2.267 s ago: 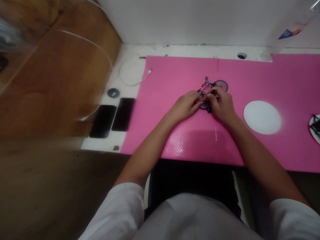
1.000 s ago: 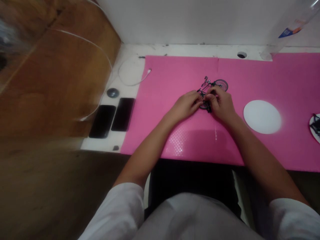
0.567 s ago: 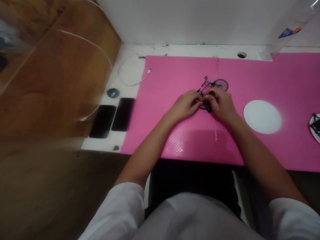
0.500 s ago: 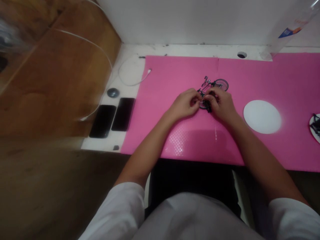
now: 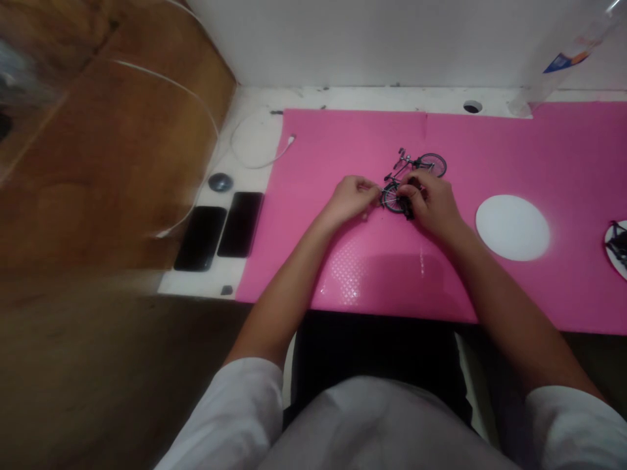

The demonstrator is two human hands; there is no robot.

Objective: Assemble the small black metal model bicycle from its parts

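A small black model bicycle (image 5: pixel 414 171) rests on the pink mat (image 5: pixel 343 150). My right hand (image 5: pixel 432 203) is closed on its frame near the lower wheel, fingers pinched. My left hand (image 5: pixel 349 198) sits just left of that wheel, fingers curled in a pinch; whatever it holds is too small to make out. The bicycle's upper wheel and handlebars stick out beyond my fingers.
A white round plate (image 5: pixel 512 228) lies right of my hands. Another plate with dark parts (image 5: pixel 618 247) is at the right edge. Two black phones (image 5: pixel 221 227), a white cable (image 5: pixel 255 143) and a small round disc (image 5: pixel 220 182) lie left of the mat. A clear bottle (image 5: pixel 558 62) stands far right.
My left hand has drawn back to the left, away from the bicycle, and the lower wheel now shows. My right hand has stayed on the frame.
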